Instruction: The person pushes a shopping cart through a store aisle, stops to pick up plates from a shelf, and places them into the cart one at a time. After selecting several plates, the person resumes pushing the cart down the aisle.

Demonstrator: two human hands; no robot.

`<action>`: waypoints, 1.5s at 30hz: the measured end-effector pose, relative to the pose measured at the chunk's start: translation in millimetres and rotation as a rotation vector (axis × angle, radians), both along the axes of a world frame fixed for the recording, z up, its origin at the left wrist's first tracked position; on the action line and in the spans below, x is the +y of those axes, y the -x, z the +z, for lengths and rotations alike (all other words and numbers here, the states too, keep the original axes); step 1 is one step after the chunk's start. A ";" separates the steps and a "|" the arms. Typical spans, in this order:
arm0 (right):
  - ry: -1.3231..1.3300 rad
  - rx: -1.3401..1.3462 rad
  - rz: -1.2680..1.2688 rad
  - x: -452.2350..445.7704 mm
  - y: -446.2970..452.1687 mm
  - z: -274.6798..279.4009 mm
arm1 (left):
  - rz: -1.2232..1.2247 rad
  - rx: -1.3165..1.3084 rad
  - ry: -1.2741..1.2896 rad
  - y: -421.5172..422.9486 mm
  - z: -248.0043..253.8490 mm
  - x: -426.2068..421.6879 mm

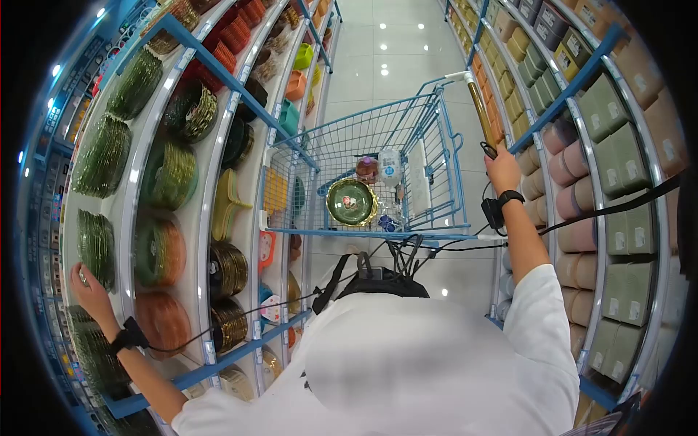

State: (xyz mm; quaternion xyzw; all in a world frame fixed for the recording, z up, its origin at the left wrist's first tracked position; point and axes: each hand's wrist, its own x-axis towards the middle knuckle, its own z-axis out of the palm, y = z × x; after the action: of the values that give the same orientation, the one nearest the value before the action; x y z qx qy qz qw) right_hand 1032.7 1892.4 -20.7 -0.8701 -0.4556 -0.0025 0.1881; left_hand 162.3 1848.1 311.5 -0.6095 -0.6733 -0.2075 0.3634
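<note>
Inspection of the aisle finds one wire shopping cart (342, 145), blue-framed, standing on the tiled floor (374, 58) between two shelf racks. The right hand (503, 173) is at the near end of the cart handle (478, 109), grip closed around it; a small dark loop (488, 150) shows at the fingers. The left hand (91, 291) is extended to the left rack (200, 218), at the front edge of a shelf, its fingertips at the lower end of a stack of green dishes (96, 251). Whether that grip is apart or together cannot be told – the fingers are small and partly merged with the glassy rims, and a small shiny spot between them is not identifiable. Each wrist carries a black band with a cable. Contents of the cart: one round green plate (351, 202) with a gold, wavy rim, lying face up; a white labelled container (390, 168) and, just beside it, a reddish-brown container (368, 170); a small dark blue item (389, 223) near the wall closest to the wearer – type not legible. On the left rack, further stock includes an orange-brown stack (161, 323), black-and-gold stacks (229, 272) and yellow-green star-shaped dishes (229, 207). The right rack holds pale green boxes (625, 167) and pink containers (563, 163).
</note>
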 end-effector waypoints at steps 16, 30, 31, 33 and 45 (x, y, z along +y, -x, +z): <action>0.026 -0.023 -0.063 10.6 6.6 -2.5 | -0.459 -1.075 1.142 -290.9 -464.2 261.2; 0.043 -0.036 -0.138 22.5 4.3 -6.2 | -0.055 -0.346 1.552 -371.5 -668.3 268.5; 0.038 -0.031 -0.143 23.7 5.1 -5.2 | -0.082 -0.340 1.551 -367.2 -668.7 265.3; 0.052 -0.044 -0.134 25.5 6.6 -1.7 | -0.101 -0.323 1.525 -365.8 -662.6 261.8; -0.003 -0.021 -0.082 14.8 6.5 1.3 | -0.313 -1.236 1.022 -337.6 -517.9 233.7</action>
State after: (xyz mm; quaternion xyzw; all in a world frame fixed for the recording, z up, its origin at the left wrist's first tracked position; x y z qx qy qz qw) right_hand 1026.3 1907.2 -19.4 -0.8876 -0.4216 -0.0203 0.1845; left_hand 500.0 2081.8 -206.4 -0.5625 -0.6706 -0.2219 -0.4297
